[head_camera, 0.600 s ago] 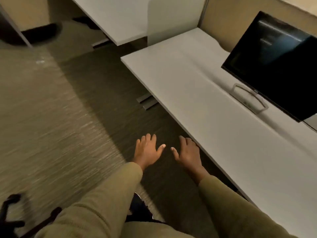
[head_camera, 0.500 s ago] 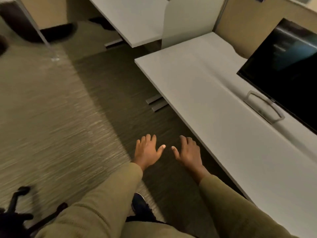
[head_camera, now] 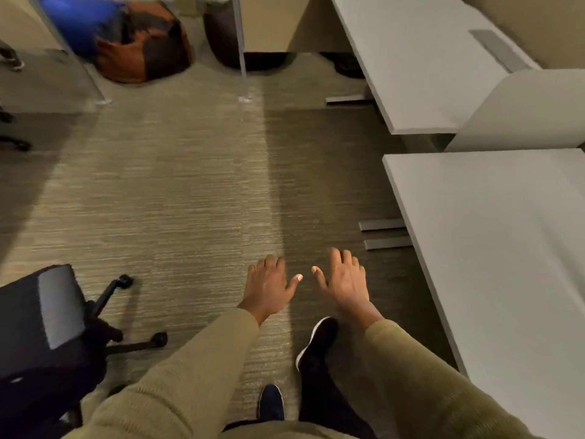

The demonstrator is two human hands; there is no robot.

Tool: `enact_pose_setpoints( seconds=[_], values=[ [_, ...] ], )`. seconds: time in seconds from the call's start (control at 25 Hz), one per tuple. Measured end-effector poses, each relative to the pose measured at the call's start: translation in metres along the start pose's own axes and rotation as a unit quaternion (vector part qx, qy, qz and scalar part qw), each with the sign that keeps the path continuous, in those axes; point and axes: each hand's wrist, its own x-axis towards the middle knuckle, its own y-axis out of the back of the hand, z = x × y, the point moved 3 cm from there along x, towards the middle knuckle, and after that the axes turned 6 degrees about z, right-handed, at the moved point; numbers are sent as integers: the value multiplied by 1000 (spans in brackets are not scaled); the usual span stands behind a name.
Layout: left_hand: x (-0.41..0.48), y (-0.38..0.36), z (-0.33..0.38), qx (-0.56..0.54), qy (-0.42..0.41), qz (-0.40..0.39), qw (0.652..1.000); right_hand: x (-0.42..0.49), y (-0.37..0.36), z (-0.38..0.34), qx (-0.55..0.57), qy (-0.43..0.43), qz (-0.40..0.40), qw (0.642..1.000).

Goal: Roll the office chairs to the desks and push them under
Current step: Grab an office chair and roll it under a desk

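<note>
A black office chair stands at the lower left on the carpet, its wheeled legs pointing right. My left hand and my right hand hover palm-down over the floor in the middle, fingers spread, holding nothing and well apart from the chair. A white desk runs along the right edge, with its metal feet just right of my right hand. A second white desk stands behind it at the upper right.
A low pale partition separates the two desks. An orange-and-dark beanbag and a blue one lie at the top left, beside thin metal legs. Part of another chair base shows at the left edge.
The view has swung left: the monitor has left the frame, the black chair has come fully into view at the lower left. Both hands stay spread and empty.
</note>
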Motion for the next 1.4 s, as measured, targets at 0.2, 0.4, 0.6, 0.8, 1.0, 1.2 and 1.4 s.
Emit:
enact_pose_setpoints(
  seconds=[0.2,0.4,0.6,0.8,1.0,1.2,1.4],
  values=[
    [59,26,-57,-1,104,15,995,100,-12,-50,-1,99,-39,994],
    [118,69,-93,4,184,43,982,198,-11,-103,-17,233,-56,971],
    [136,96,-142,-7,271,67,960,253,-25,-176,-38,343,-95,934],
    [129,104,-222,-21,354,78,932,279,-59,-270,-43,408,-122,904],
    [115,112,-319,-47,404,83,910,286,-100,-377,-42,463,-144,874],
    [85,127,-415,-66,456,104,882,274,-139,-494,-26,516,-164,841],
    [27,124,-476,-98,552,130,818,230,-176,-579,-19,586,-208,783]
  ],
)
